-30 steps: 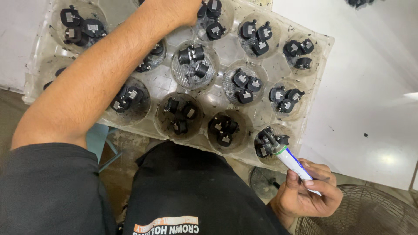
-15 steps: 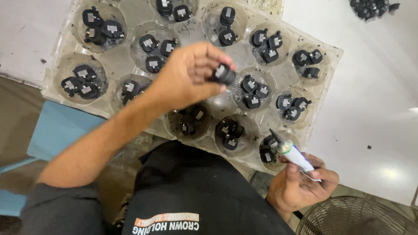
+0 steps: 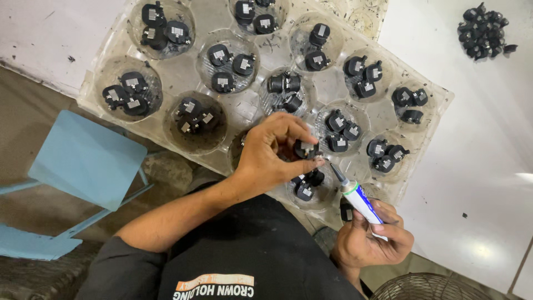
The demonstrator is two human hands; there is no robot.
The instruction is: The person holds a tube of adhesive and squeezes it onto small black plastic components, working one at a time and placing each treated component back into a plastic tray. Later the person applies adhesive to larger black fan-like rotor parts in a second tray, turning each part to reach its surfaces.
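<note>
Head view: my left hand pinches small black rigid plastic part, light; right hand grips white-and-blue glue tube, squeezable, held mid-body.

— How is the camera set?

— I have one view only, from the head, looking almost straight down past the chest at the white bench.

— How near?

— Close. The clear plastic tray of round wells fills the upper middle and runs off the top edge. The left hand sits at centre, the right hand low and right.

— What borders the frame?

— My own dark shirt at the bottom, a blue stool on the floor at left, and a wire fan guard in the lower right corner.
</note>
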